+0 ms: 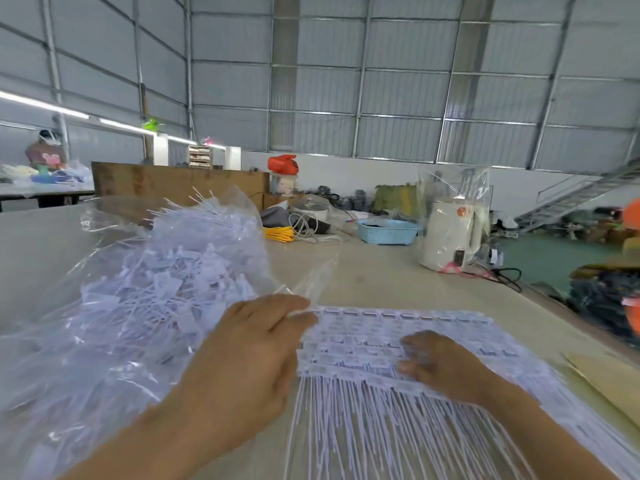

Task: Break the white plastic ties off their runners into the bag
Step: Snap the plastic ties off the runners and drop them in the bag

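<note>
While flat on bench, white ties on runners sit just right of clear bag of loose ties. Left hand pinching sheet's left edge nr bag mouth; right hand curled, gripping sheet's middle.

Left arm: I see it reaching forward, forearm bare.
Left hand: fingers curled, thumb and forefinger pinching at the fingertips.
Right hand: lying palm down, fingers bent under.
Spacing: my hands are near, not touching.
</note>
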{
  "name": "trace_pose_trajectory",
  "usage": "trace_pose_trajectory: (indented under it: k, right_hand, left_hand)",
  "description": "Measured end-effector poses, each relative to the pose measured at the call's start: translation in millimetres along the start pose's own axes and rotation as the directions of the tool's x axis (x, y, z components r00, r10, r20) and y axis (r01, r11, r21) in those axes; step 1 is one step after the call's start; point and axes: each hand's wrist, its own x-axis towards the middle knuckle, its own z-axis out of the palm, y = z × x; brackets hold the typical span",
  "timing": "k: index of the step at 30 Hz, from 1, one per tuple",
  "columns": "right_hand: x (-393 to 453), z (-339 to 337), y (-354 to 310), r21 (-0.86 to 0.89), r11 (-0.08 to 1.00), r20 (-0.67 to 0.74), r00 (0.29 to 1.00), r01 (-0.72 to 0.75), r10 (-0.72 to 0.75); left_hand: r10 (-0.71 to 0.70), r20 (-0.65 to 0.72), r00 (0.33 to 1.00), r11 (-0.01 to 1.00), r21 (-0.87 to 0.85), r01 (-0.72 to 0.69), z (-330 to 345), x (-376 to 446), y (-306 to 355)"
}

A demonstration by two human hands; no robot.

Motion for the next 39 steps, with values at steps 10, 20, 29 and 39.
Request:
trace_pose_trajectory:
  k: [10, 20, 29, 39]
  right_hand:
    - [-16, 10, 14, -0.389, 0.920, 0.067, 0.997, 0.050, -0.026]
    - [-26, -21, -6, -0.115, 0.985, -0.162, 0.976, 0.127, -0.144]
    - [-45, -54, -21, 0.196, 0.969, 0.172, 0.968, 0.150, -0.185]
    - [-47, -123, -13, -0.084, 0.994, -0.097, 0.992, 0.075, -0.083]
  left_hand:
    - [-0.233, 0.561, 0.794, 0.973, 0.141, 0.185, 134, 31, -10]
    - [-0.194, 0.681, 0.706, 0.976, 0.060, 0.209, 110, 31, -19]
    - [-0.118, 0.623, 0.773, 0.833, -0.361, 0.419, 86, 55, -23]
    - [-0.458, 0.565, 0.686, 0.067, -0.748, 0.660, 110, 78, -18]
